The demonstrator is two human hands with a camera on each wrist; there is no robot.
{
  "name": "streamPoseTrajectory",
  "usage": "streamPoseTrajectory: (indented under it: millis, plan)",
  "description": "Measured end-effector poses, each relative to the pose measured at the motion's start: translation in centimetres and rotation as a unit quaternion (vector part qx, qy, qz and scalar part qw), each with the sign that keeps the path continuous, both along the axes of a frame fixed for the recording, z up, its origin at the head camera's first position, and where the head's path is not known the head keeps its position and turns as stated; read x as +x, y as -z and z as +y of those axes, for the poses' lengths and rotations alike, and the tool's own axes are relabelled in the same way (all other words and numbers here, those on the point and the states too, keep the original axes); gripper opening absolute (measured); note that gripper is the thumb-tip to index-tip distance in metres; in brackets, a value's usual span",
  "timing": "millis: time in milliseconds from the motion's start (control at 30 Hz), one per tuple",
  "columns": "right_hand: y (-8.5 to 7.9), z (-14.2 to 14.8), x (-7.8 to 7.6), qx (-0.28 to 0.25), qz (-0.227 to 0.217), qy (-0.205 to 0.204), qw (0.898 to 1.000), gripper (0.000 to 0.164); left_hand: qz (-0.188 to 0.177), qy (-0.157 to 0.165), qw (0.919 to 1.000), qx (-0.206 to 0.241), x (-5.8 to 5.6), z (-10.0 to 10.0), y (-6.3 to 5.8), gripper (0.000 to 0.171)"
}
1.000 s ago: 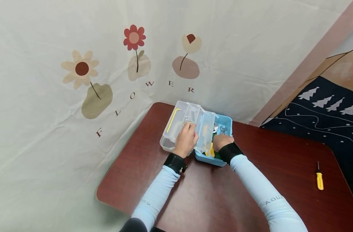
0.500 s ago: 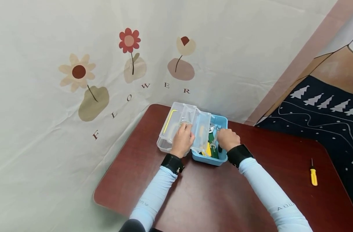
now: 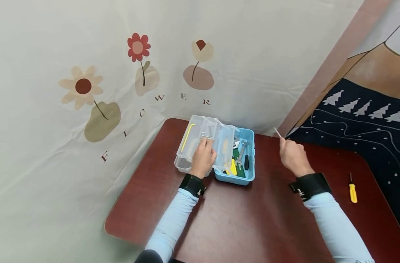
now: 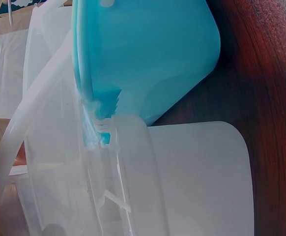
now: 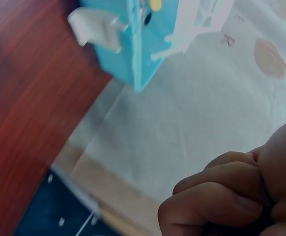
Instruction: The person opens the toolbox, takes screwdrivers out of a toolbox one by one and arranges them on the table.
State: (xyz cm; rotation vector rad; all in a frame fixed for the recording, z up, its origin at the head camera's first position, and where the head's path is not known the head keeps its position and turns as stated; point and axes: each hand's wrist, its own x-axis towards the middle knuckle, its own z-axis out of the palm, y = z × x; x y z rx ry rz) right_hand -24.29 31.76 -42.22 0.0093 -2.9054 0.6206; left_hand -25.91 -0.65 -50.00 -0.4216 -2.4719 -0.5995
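A blue toolbox stands open near the wall, its clear plastic tray and lid swung out to the left. At the tray, my left hand grips with bent fingers; its fingertips are partly hidden, and only a sliver of it shows at the edge of the left wrist view. My right hand is raised to the right of the toolbox, holding a screwdriver whose thin metal shaft points up and left. The handle is hidden in the curled fingers. A yellow hex key lies in the tray.
Inside the toolbox are a wrench, a black-handled tool, and yellow and green tools. Another screwdriver, yellow-handled, lies far right on the brown table. A printed cloth wall rises behind the table.
My right hand has come out of the toolbox and moved right, lifting the screwdriver. My left hand stays at the tray. The head view has shifted slightly to the right.
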Motion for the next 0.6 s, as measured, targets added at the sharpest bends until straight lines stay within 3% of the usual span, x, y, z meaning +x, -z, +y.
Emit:
streamPoseTrajectory:
  millis: [167, 267, 367, 500, 600]
  plan:
    - [-0.2, 4.1, 2.3, 0.006, 0.043, 0.014, 0.999, 0.060, 0.000, -0.013, 0.9999, 0.007, 0.1, -0.8, -0.2, 0.034]
    - [-0.1, 6.8, 4.3, 0.011, 0.077, 0.023, 0.997, 0.058, 0.004, -0.018, 0.9998, 0.010, 0.2, -1.1, -0.2, 0.034]
    - [0.2, 9.9, 6.5, 0.017, 0.083, 0.043, 0.995, 0.058, 0.009, -0.019, 0.9997, 0.011, 0.2, -1.4, -0.2, 0.034]
    - [0.7, 13.9, 8.8, 0.035, 0.046, 0.117, 0.992, 0.062, 0.010, -0.020, 0.9997, 0.007, 0.0, -1.8, -0.4, 0.033]
    - [1.6, 16.7, 10.1, 0.055, -0.042, 0.196, 0.978, 0.066, 0.009, -0.020, 0.9998, 0.005, -0.1, -2.0, -0.6, 0.034]
